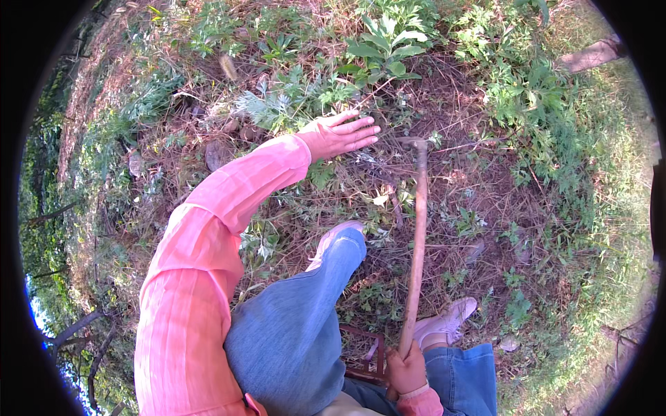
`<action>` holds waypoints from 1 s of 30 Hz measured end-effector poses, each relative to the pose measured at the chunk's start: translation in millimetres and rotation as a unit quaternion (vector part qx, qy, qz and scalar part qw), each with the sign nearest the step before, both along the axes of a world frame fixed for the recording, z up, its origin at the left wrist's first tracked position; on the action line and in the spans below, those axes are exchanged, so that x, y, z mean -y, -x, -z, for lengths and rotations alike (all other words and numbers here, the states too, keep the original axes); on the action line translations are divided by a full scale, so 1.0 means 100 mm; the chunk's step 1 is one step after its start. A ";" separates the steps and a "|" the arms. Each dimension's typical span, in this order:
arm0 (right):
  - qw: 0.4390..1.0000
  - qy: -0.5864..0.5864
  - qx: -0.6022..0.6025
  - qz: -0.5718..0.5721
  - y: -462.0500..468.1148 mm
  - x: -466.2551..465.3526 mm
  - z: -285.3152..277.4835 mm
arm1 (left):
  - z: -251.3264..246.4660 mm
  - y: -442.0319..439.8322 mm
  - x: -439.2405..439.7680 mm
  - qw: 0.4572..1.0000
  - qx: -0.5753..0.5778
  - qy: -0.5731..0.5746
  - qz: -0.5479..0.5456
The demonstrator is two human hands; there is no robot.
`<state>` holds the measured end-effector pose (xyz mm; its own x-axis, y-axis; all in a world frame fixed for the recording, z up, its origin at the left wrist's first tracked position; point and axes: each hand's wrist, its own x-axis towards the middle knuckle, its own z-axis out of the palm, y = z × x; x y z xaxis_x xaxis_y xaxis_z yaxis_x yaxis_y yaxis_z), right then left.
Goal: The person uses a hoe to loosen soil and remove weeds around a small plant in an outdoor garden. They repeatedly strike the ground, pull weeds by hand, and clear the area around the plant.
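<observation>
My left hand (341, 135) reaches forward over the weeds, its fingers apart and nothing held in it. Close beyond its fingertips, at upper centre, is the metal head (414, 141) of a long-handled hand tool, perhaps a hoe; the blade is mostly hidden among the plants. The wooden handle (419, 234) runs back towards my body. Low in the picture, my right hand (407, 366) is closed around the near part of this handle. Leafy green weeds (265, 106) grow beside my left hand, and dry stems lie around the tool head.
My two light shoes (447, 320) stand on the weedy ground. A dark reddish metal frame (381, 356) is between my legs. Stones (216, 155) lie at left, a tall leafy plant (385, 44) grows at the top, and a piece of wood (590, 56) is at upper right. Branches show at lower left.
</observation>
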<state>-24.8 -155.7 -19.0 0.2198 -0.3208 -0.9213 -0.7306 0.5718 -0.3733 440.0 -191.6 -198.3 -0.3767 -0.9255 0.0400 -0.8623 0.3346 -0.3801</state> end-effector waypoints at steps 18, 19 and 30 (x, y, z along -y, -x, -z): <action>0.978 -0.180 0.060 0.086 0.65 0.13 -0.73 | 0.05 -0.15 0.38 0.964 -0.110 -0.240 0.018; 0.979 -0.185 0.052 0.071 0.67 0.16 -0.77 | -0.09 -0.18 0.41 0.963 -0.108 -0.247 0.020; 0.957 -0.240 0.164 -0.005 0.38 0.44 -1.18 | -2.00 -0.62 0.19 0.996 -0.023 -0.086 -0.012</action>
